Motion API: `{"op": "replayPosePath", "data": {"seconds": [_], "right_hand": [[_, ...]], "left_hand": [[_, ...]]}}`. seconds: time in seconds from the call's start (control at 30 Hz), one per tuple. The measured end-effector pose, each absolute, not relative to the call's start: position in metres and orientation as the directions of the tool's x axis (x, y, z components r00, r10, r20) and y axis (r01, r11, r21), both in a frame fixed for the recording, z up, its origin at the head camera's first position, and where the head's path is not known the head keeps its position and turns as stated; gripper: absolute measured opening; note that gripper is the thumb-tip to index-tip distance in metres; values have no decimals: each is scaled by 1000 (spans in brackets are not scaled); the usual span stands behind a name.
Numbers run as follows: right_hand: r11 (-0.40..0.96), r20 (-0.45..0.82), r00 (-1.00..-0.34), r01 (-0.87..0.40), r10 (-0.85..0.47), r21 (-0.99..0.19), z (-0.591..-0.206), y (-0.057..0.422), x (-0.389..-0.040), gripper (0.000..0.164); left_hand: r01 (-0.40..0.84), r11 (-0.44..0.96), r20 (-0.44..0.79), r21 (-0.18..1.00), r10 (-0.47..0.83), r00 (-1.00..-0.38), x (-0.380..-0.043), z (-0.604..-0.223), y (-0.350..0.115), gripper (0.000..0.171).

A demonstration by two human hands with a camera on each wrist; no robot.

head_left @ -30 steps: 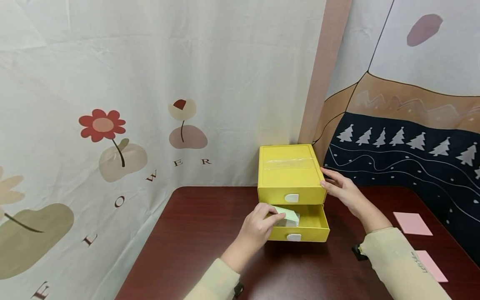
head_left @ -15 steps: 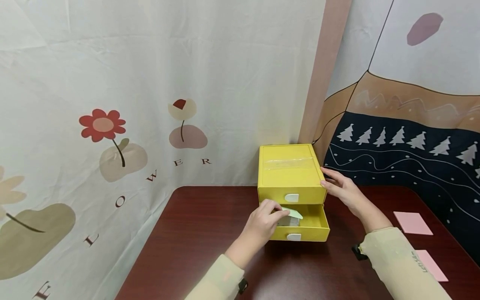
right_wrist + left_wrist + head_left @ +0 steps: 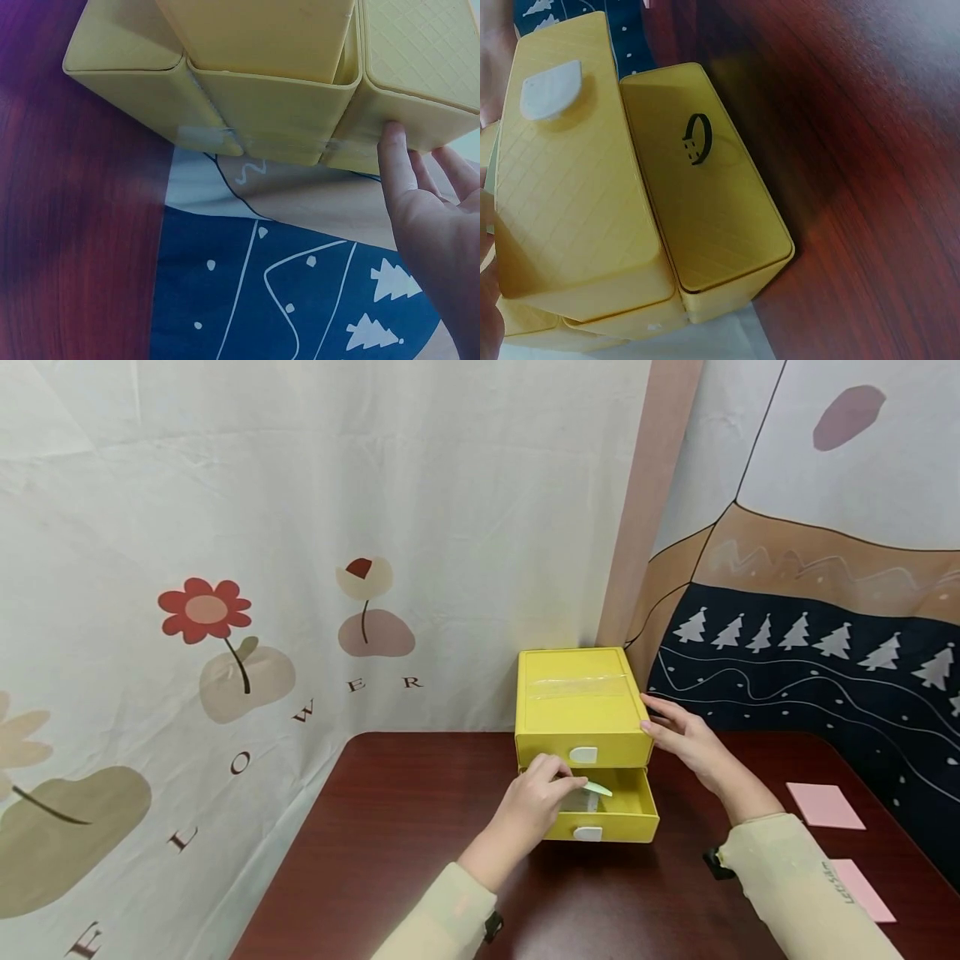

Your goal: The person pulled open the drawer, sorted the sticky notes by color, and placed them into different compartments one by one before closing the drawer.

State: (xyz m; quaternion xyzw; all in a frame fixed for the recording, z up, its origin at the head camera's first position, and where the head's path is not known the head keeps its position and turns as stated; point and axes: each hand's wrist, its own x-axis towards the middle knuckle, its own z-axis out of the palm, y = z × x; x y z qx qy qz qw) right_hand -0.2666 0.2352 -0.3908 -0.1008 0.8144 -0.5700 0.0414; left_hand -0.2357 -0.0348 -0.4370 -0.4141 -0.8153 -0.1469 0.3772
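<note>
A small yellow drawer cabinet with white pulls stands at the back of the table. Its middle drawer is pulled out. Over that drawer my left hand pinches a pale green sticky note between thumb and fingers, its far end tilted down to the right. Beneath the note shows a greyish-white block, partly hidden by the hand. My right hand rests its fingertips on the cabinet's right side, fingers mostly straight. In the right wrist view, a fingertip presses the yellow side wall.
Two pink sticky notes lie on the table's right side, a far one and a near one partly behind the right sleeve. A lower drawer with a dark loop on its front stays in. A printed curtain hangs behind.
My left hand has moved a little right and up over the drawer with the green note, which now shows more edge-on. The right hand has stayed put.
</note>
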Motion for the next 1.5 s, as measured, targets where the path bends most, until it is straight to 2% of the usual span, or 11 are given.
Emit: {"op": "replayPosePath", "data": {"seconds": [0.37,0.6,0.8,1.07,1.5], "right_hand": [[332,49,-977,-117,-206,-936,-392,235,-267,69],[331,52,-977,-120,-206,-936,-391,235,-266,69],[328,58,-977,-125,-206,-937,-390,235,-265,67],[336,54,-978,-121,-202,-934,-392,236,-266,68],[327,47,-976,-117,-213,-938,-390,236,-266,67]], "left_hand": [[755,656,701,-11,543,-462,-231,-437,-24,31],[716,698,588,-7,582,-562,-229,-431,-21,30],[715,699,479,-15,632,-608,-229,-427,-20,32],[727,686,393,-8,671,-629,-231,-421,-22,35],[726,686,448,49,635,-629,-227,-420,-32,25]]}}
